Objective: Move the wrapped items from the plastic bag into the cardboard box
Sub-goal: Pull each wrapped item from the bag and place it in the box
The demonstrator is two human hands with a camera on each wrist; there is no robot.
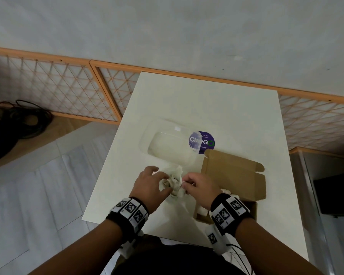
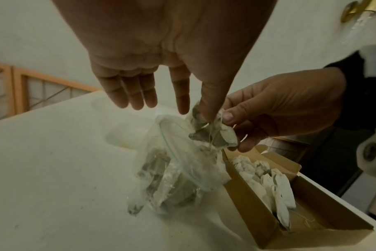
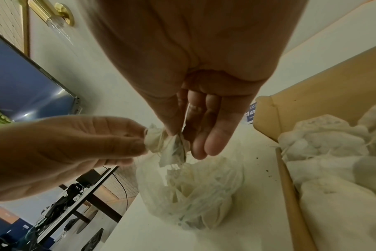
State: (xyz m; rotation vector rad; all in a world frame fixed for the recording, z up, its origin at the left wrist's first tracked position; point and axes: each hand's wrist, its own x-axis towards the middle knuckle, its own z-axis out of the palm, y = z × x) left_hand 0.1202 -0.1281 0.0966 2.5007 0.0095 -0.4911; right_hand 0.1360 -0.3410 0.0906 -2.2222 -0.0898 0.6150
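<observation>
A small clump of white wrapped items (image 1: 173, 183) with loose strings hangs just above the clear plastic bag (image 1: 177, 197). My left hand (image 1: 166, 184) pinches its left end between thumb and finger, the other fingers spread. My right hand (image 1: 184, 183) pinches its right end. The right wrist view shows the clump (image 3: 172, 147) between my right hand (image 3: 182, 141) and left hand (image 3: 144, 141), over the crumpled bag (image 3: 193, 195), which holds more wrapped items. The open cardboard box (image 2: 247, 200) stands right of the bag with several wrapped items (image 2: 268, 178) inside.
A clear plastic lid or tray (image 1: 167, 143) lies on the white table (image 1: 216, 108) behind the bag, partly over a purple round sticker (image 1: 205, 141). The box's lid flap (image 1: 232, 173) lies open toward the back. Dark crumbs (image 3: 266, 169) dot the table by the box.
</observation>
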